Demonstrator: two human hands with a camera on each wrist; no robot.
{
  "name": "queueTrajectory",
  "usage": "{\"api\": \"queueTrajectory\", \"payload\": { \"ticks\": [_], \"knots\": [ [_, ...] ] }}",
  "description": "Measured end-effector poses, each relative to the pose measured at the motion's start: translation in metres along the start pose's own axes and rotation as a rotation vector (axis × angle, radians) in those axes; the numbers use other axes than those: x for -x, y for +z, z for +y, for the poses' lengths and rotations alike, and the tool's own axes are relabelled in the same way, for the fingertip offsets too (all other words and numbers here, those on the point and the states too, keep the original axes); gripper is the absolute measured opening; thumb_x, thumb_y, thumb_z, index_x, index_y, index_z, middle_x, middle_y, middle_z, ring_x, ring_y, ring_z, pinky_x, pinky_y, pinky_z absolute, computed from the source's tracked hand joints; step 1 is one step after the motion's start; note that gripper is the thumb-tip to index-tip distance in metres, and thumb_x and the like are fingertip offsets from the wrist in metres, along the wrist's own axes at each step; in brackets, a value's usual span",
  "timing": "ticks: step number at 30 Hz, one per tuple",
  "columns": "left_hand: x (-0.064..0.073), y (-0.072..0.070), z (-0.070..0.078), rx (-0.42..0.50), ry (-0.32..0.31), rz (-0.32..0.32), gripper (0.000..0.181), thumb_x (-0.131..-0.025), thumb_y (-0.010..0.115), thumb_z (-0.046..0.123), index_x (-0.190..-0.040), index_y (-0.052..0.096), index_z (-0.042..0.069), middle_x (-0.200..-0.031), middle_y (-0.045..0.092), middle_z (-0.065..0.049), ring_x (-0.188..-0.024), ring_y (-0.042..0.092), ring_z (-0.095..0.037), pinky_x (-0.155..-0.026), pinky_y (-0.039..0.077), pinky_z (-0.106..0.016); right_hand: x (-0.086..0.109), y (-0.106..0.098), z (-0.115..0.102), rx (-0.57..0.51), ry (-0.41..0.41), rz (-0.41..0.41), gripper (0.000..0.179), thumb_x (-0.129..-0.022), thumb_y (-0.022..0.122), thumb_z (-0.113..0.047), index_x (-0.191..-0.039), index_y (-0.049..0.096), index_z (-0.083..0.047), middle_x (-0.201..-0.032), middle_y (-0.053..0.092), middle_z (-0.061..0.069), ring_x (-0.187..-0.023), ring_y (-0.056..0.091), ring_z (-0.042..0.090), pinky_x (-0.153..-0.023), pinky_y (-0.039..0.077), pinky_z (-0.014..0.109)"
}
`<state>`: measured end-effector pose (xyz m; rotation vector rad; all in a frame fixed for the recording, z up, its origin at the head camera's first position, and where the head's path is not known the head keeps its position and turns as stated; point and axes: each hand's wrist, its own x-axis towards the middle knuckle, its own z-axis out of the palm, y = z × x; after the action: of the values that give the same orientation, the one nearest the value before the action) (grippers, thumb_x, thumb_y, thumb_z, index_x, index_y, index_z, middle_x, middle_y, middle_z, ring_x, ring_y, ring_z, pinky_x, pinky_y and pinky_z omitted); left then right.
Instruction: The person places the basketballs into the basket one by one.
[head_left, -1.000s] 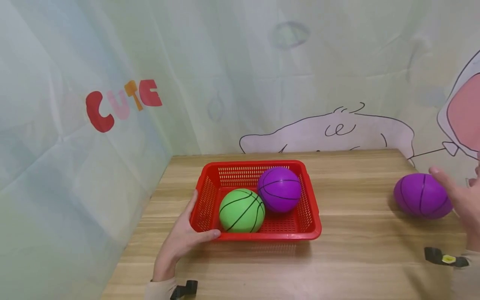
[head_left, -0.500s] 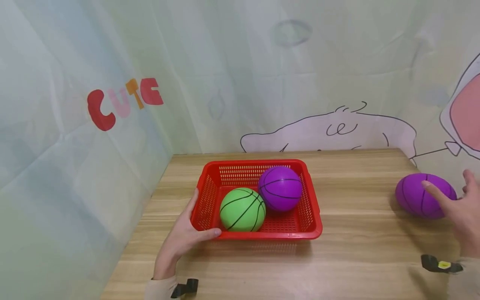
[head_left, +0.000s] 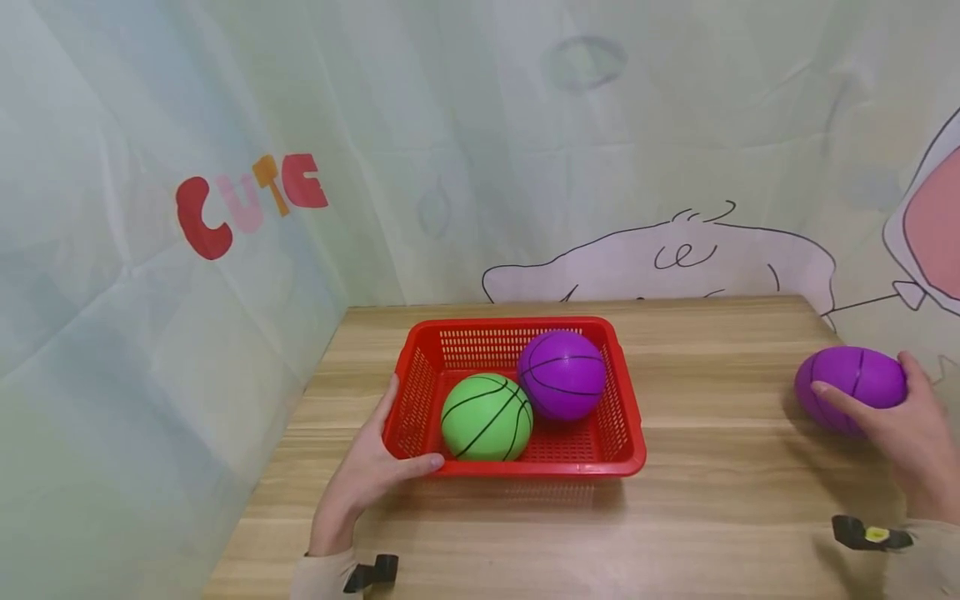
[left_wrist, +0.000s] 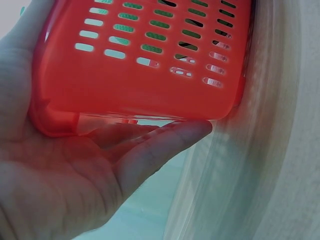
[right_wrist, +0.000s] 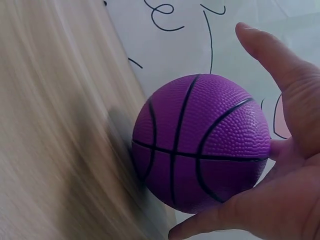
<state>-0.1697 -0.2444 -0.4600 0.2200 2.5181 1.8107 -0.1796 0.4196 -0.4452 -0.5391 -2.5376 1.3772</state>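
Note:
A red slotted basket stands mid-table. My left hand holds its near left corner, thumb along the front rim and the other fingers along the left side. Inside lie a green ball with black basketball lines, at front left, and a purple ball behind it. My right hand is spread around a second purple basketball-style ball at the table's right side. In the right wrist view a gap shows between this ball and the upper digit, while the lower digit lies close along its edge.
The wood-grain table runs back to a pale printed curtain with a cartoon drawing. A side curtain bounds the table on the left. Both wrists wear black straps.
My right hand has moved left and around the purple ball on the table, its thumb now in front of the ball. My left hand stays at the basket's corner.

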Motion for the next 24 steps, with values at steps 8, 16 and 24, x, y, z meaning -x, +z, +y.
{"api": "queueTrajectory", "payload": {
  "ticks": [8, 16, 24],
  "knots": [
    [0.003, -0.001, 0.002, 0.0, -0.004, -0.001, 0.133, -0.082, 0.1, 0.025, -0.18, 0.011, 0.032, -0.18, 0.033, -0.008, -0.152, 0.049, -0.041, -0.116, 0.054, -0.057, -0.007, 0.009, -0.002, 0.104, -0.013, 0.001, 0.133, -0.098, 0.082, -0.051, -0.175, -0.019, -0.013, -0.171, -0.013, 0.048, -0.143, 0.018, 0.078, -0.112, 0.029, 0.093],
    [0.002, 0.0, 0.002, 0.005, -0.009, -0.006, 0.133, -0.082, 0.1, 0.024, -0.18, 0.011, 0.035, -0.179, 0.034, -0.006, -0.152, 0.048, -0.04, -0.115, 0.056, -0.056, -0.01, 0.018, -0.008, 0.127, 0.031, 0.035, 0.139, -0.093, 0.088, -0.052, -0.176, -0.018, -0.019, -0.172, -0.016, 0.045, -0.141, 0.024, 0.083, -0.112, 0.03, 0.092],
    [0.002, 0.0, 0.002, -0.002, -0.034, -0.001, 0.133, -0.081, 0.1, 0.028, -0.18, 0.012, 0.037, -0.178, 0.036, -0.004, -0.153, 0.046, -0.04, -0.112, 0.059, -0.055, -0.006, 0.024, -0.01, 0.147, 0.054, 0.097, 0.14, -0.09, 0.092, -0.047, -0.178, -0.012, -0.016, -0.174, -0.008, 0.043, -0.148, 0.022, 0.079, -0.119, 0.026, 0.088]
  ]
}}
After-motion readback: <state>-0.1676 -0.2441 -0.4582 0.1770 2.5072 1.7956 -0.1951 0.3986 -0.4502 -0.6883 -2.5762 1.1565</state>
